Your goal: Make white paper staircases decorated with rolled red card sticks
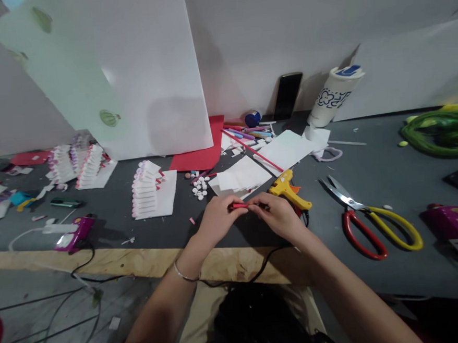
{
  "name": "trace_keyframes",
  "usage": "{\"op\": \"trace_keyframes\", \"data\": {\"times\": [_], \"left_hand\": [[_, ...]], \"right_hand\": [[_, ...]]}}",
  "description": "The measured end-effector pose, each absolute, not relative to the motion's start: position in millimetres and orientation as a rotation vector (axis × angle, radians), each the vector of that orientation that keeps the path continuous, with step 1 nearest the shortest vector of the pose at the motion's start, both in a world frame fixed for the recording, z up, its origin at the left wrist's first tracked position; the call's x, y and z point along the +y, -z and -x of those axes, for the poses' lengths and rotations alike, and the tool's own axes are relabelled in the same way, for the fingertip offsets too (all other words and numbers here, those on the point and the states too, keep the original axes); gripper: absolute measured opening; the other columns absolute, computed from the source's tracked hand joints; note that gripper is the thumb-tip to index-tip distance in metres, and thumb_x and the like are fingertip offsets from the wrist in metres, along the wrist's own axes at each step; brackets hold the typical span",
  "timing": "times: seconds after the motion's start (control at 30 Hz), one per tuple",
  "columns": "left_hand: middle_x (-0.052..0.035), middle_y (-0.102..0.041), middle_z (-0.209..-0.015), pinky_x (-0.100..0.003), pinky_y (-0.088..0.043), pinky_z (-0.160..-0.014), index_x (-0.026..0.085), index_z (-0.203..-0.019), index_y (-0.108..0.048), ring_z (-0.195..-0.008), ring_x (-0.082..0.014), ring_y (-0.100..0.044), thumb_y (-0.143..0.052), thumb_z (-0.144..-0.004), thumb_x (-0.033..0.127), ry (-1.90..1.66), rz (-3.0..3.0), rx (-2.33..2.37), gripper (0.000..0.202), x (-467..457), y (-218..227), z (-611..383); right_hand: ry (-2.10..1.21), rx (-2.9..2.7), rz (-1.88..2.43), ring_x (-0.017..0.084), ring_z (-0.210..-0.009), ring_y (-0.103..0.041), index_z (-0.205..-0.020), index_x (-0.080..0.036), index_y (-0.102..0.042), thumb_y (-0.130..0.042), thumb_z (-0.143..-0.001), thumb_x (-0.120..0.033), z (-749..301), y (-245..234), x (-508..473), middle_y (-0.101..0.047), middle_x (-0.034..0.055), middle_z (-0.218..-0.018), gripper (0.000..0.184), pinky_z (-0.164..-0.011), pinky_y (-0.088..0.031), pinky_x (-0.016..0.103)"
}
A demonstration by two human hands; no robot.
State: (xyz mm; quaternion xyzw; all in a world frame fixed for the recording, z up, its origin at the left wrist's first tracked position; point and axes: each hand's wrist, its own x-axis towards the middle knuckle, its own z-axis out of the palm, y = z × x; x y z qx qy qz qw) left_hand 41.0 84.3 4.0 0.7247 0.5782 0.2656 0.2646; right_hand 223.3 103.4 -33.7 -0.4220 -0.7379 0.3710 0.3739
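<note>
My left hand (217, 218) and my right hand (277, 216) meet over the dark table near its front edge. Together they pinch a thin red stick (240, 206) held level between the fingertips, both hands closed on it. A yellow glue gun (289, 190) lies just behind my right hand. White folded paper pieces (240, 178) and a cluster of small white beads (200, 187) sit just beyond my hands.
Large red-and-yellow scissors (367, 215) lie to the right, with a purple glue gun (456, 227) past them. Another purple glue gun (75, 233) lies left, near stacked white paper pieces (148, 192). A red sheet (205, 149), pens, a phone (287, 95) and a white tumbler (334, 96) stand at the back.
</note>
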Motion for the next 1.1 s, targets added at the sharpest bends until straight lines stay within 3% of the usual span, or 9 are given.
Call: {"op": "trace_keyframes", "data": {"times": [0.27, 0.4, 0.53, 0.63, 0.83, 0.97, 1.1], "left_hand": [[-0.0057, -0.075, -0.087, -0.03, -0.052, -0.079, 0.017, -0.087, -0.075, -0.083, -0.0199, -0.068, -0.071, -0.077, 0.032, -1.198, -1.32, 1.301, 0.019, 77.6, 13.3, -51.0], [-0.0066, -0.075, -0.089, -0.031, -0.053, -0.079, 0.017, -0.089, -0.077, -0.083, -0.0204, -0.068, -0.072, -0.075, 0.034, -1.228, -1.222, 1.274, 0.023, 79.7, 15.1, -54.5], [-0.0057, -0.074, -0.087, -0.031, -0.053, -0.079, 0.017, -0.098, -0.076, -0.081, -0.0183, -0.066, -0.075, -0.073, 0.035, -1.236, -1.21, 1.226, 0.031, 80.6, 14.0, -54.6], [-0.0049, -0.072, -0.084, -0.03, -0.051, -0.079, 0.017, -0.084, -0.076, -0.081, -0.0176, -0.064, -0.078, -0.07, 0.036, -1.265, -1.219, 1.168, 0.023, 80.1, 12.6, -55.1], [0.0004, -0.064, -0.07, -0.027, -0.049, -0.068, 0.016, -0.071, -0.067, -0.064, -0.0125, -0.058, -0.08, -0.068, 0.04, -1.262, -1.163, 1.114, 0.027, 79.9, 11.6, -57.0], [-0.0008, -0.065, -0.072, -0.026, -0.047, -0.067, 0.016, -0.072, -0.066, -0.068, -0.0141, -0.059, -0.077, -0.07, 0.041, -1.247, -1.317, 1.281, 0.027, 77.6, 8.7, -54.8], [-0.0015, -0.069, -0.074, -0.026, -0.046, -0.07, 0.018, -0.074, -0.069, -0.072, -0.0161, -0.06, -0.072, -0.076, 0.035, -1.064, -1.587, 1.457, 0.017, 72.1, 0.1, -55.1]], "right_hand": [[-1.733, -1.26, 1.154, 0.005, -0.04, -0.034, -0.083, -0.017, -0.066, -0.072, -0.068, -0.058, -217.1, 27.9, 100.0, -0.047, -0.007, -0.05, 0.044, -0.039, -0.021, 0.02], [-1.9, -1.108, 1.113, 0.004, -0.04, -0.032, -0.076, -0.016, -0.063, -0.078, -0.059, -0.06, -216.1, 22.2, 100.8, -0.044, -0.008, -0.048, 0.049, -0.038, -0.016, 0.018], [-2.013, -1.084, 1.038, 0.002, -0.038, -0.028, -0.074, -0.016, -0.061, -0.08, -0.06, -0.058, -219.6, 20.7, 101.3, -0.043, -0.0088, -0.046, 0.048, -0.037, -0.013, 0.017], [-2.095, -1.088, 0.986, 0.001, -0.038, -0.026, -0.073, -0.016, -0.061, -0.079, -0.063, -0.056, -222.0, 22.2, 101.4, -0.043, -0.0089, -0.046, 0.046, -0.036, -0.012, 0.017], [-2.076, -1.146, 0.975, 0.001, -0.038, -0.029, -0.081, -0.017, -0.062, -0.077, -0.067, -0.056, -220.8, 24.7, 99.1, -0.05, -0.0066, -0.055, 0.044, -0.035, -0.014, 0.017], [-1.809, -1.214, 1.01, 0.003, -0.041, -0.034, -0.089, -0.019, -0.063, -0.074, -0.069, -0.055, -217.1, 23.8, 97.1, -0.055, -0.0048, -0.066, 0.042, -0.035, -0.022, 0.018], [-1.543, -1.296, 0.991, 0.008, -0.055, -0.047, -0.083, -0.02, -0.063, -0.077, -0.067, -0.049, -215.6, 21.6, 97.5, -0.061, -0.001, -0.074, 0.036, -0.045, -0.035, 0.02]]}}
